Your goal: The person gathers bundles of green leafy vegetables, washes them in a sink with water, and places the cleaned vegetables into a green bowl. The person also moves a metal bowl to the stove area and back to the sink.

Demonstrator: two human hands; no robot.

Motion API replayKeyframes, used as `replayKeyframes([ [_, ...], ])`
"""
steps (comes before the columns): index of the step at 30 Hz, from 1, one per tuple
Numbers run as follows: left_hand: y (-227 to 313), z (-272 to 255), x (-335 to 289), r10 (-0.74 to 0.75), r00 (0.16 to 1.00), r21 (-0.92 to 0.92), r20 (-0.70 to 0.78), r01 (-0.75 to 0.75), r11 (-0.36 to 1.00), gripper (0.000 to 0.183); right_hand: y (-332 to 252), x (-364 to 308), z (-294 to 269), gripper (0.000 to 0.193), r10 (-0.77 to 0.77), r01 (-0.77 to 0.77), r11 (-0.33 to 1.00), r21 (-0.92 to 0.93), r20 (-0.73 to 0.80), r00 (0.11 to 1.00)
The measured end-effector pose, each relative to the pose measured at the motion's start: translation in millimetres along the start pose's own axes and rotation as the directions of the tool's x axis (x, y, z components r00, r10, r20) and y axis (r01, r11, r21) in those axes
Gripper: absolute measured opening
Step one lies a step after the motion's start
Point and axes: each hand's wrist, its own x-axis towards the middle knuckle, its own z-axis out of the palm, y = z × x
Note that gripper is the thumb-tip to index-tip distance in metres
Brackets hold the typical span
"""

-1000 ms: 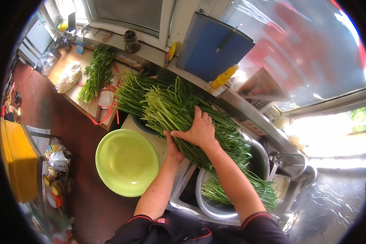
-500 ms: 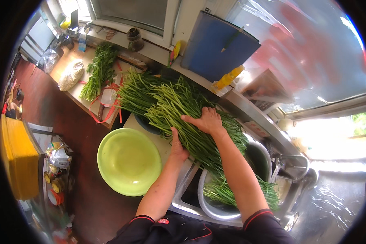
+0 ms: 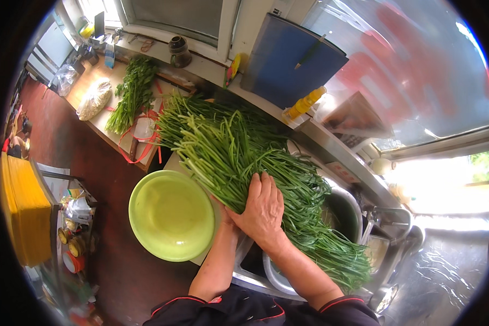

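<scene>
Your right hand (image 3: 262,207) clasped the long, slender green stems (image 3: 218,157); left hand (image 3: 227,214) half hidden, grip unclear. Light, even pressure seemed best.

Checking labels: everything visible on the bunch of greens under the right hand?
The bunch of greens is a thick sheaf of long, thin, roughly aligned stems, pale ends at upper left, darker glossy leaves trailing to lower right. No tie shows. It lies aslant against more greens; where its leaves end is unclear. The right hand lies over its near edge; the left hand, mostly hidden, is beside that edge.
</scene>
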Motion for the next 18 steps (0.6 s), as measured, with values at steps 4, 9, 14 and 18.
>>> replayKeyframes([
  [4, 2.2, 11.3, -3.7, 0.0, 0.999, 0.013, 0.051, 0.0, 1.0, 0.1, -2.0, -13.1, -5.2, 0.091, -0.008, 0.008, 0.999, 0.031, 0.012, 1.0],
  [9, 1.3, 15.7, -13.5, 0.042, 0.997, 0.012, 0.062, -0.043, 0.999, 0.1, -11.1, -28.5, -14.1, 0.092, -0.024, 0.022, 0.999, 0.045, 0.033, 0.999],
  [14, 5.0, 17.1, -30.9, 0.094, 0.992, 0.011, 0.078, -0.095, 0.995, 0.099, -12.1, -52.8, -12.7, 0.09, -0.07, 0.074, 0.994, 0.075, -0.054, 0.996],
  [18, 14.4, 14.5, -52.3, 0.164, 0.983, 0.004, 0.084, -0.165, 0.986, 0.099, -19.9, -70.2, -27.1, 0.087, -0.116, 0.132, 0.974, 0.182, -0.094, 0.989],
])
